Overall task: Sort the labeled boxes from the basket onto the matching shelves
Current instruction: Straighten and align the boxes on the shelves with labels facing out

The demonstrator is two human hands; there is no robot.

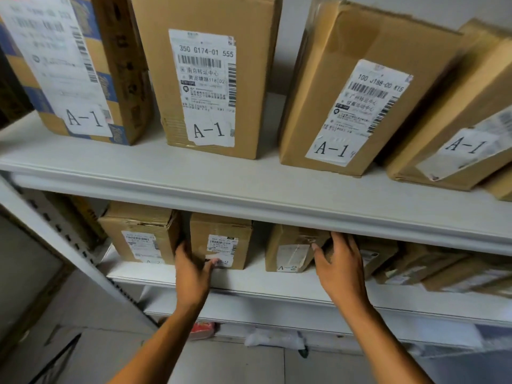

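- While my left hand [191, 268] grips the near left corner of an A-2 box [221, 241] — thumb across its label, fingers down its side — that box stands upright on the lower shelf [249, 281].
- My right hand [339, 263] rests with relaxed fingers on the right side of a second A-2 box [291, 249], holding nothing.
- A third A-2 box [140, 234] stands just left; more lie blurred to the right.
- Above, the upper shelf [249, 181] carries four A-1 boxes [210, 79] — the right two tilted.
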